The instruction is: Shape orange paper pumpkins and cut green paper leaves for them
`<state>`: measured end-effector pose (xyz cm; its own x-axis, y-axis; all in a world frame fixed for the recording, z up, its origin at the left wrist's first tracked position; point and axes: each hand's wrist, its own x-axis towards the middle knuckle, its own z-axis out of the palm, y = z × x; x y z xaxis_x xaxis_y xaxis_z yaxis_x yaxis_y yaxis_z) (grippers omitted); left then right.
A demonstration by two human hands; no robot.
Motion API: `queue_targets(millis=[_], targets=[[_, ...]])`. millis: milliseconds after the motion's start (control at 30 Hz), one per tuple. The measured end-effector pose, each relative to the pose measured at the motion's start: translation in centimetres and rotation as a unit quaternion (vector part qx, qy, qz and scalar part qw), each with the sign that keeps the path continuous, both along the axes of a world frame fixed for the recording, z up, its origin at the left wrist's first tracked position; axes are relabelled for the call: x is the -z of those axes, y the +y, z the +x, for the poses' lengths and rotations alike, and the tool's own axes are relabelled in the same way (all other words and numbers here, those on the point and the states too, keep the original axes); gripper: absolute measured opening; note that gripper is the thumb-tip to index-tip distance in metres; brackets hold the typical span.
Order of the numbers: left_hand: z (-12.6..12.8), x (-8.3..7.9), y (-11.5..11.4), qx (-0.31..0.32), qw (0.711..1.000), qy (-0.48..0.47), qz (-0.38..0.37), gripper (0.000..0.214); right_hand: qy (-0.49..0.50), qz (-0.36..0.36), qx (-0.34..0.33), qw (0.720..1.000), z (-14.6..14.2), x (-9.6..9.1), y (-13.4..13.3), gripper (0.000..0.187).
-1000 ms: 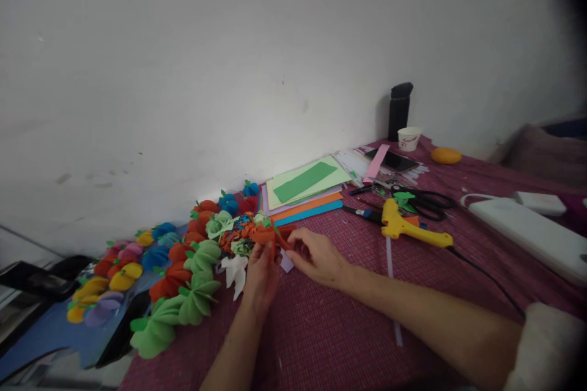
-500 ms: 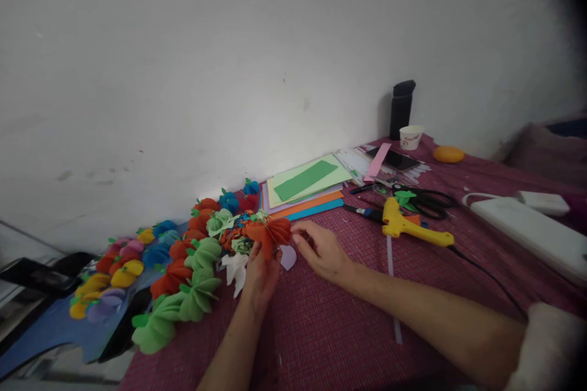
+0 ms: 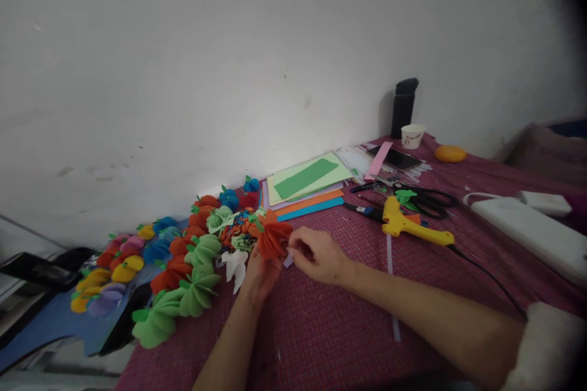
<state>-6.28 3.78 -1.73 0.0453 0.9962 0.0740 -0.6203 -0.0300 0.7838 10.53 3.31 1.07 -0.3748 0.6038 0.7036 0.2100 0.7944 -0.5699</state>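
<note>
Okay, your left hand (image 3: 262, 275) has its fingers closed under the orange flower (image 3: 274, 237), mid-table, just right of the scraps (image 3: 232, 234). Your right hand (image 3: 321, 255) is half curled at its right edge; can't tell if it's pinching anything. I'd keep the left grip light, avoid crushing petals, and space folds evenly.

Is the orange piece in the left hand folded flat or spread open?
Spread open: the orange piece fans out in several directions above the left hand, beside the right hand.
</note>
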Motion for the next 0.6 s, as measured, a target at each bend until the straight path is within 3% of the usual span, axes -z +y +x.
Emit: queue_targets(millis=[133, 333, 433, 600], targets=[[-0.1, -0.1, -0.1, 0.025, 0.999, 0.007, -0.023, 0.024, 0.050, -0.066, 0.000, 0.997, 0.1, -0.4, -0.1, 0.009], [-0.1, -0.4, -0.2, 0.039, 0.998, 0.003, -0.043, 0.023, 0.071, -0.086, 0.042, 0.993, -0.1, -0.1, 0.6, 0.017], [0.0, -0.8, -0.4, 0.046, 0.997, -0.005, -0.054, 0.021, 0.058, -0.069, 0.047, 0.995, 0.0, -0.1, 1.0, 0.014], [-0.3, -1.3, -1.1, 0.074, 0.996, 0.010, -0.044, 0.023, 0.058, 0.024, 0.042, 0.997, 0.4, -0.5, 1.8, 0.012]])
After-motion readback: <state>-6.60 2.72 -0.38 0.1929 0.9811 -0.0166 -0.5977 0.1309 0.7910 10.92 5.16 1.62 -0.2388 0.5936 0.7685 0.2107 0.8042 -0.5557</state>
